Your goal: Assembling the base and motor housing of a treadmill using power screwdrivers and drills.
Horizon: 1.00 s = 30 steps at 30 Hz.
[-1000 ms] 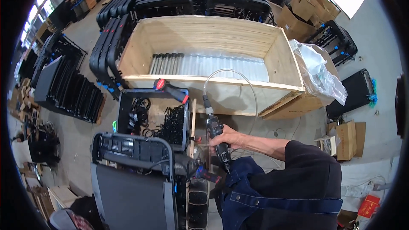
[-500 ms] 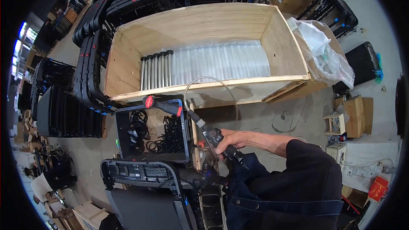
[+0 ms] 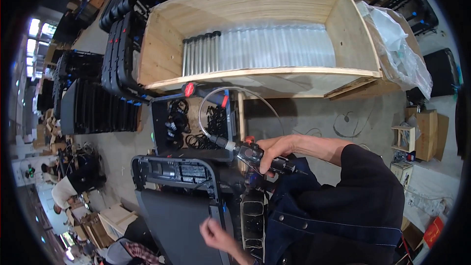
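The right grip (image 3: 276,151) is clasping the driver (image 3: 250,153), the left grip (image 3: 216,234) is hovering half-curled, contents unclear, and the hose (image 3: 200,119), looping at eleven o'clock, is risking snagging the bin (image 3: 229,126).

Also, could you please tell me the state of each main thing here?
power tool: held, slanted
right hand: closed around power tool
left hand: loosely curled, contents unclear
wooden crate: open, partly filled
metal rods: side by side
bin: open, partly filled
plastic bag: crumpled

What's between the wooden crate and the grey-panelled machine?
Head view: an open black bin holding cables and small black parts; a red-and-black tool lies near its far edge.
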Motion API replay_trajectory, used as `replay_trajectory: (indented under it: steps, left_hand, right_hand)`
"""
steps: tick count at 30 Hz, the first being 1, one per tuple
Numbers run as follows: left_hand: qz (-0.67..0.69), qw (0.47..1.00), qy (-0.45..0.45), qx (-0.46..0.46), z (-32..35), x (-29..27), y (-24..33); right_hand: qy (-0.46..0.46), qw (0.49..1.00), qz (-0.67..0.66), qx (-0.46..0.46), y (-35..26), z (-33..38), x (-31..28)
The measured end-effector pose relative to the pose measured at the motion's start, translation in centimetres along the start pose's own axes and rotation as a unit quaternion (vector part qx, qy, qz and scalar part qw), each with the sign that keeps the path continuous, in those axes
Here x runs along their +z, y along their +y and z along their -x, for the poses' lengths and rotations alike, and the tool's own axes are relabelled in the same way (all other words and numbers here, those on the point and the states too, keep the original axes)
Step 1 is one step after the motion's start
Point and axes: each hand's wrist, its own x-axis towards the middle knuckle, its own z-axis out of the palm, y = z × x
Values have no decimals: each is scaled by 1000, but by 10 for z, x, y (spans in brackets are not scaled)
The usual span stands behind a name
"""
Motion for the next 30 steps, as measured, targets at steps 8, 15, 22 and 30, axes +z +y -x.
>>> replay_trajectory:
  steps: [8,15,22,30]
  left_hand:
    - [-132,852,-274,426,-38,92,128]
    - [-91,863,-275,413,-47,95,99]
    - [-80,862,-229,445,-50,101,77]
    - [-44,860,-214,461,-46,117,65]
  right_hand:
    - [-54,997,46,23,24,-15,19]
    - [-35,992,109,55,26,-22,30]
    - [-4,991,109,72,25,-24,35]
    - [29,992,96,77,31,-14,30]
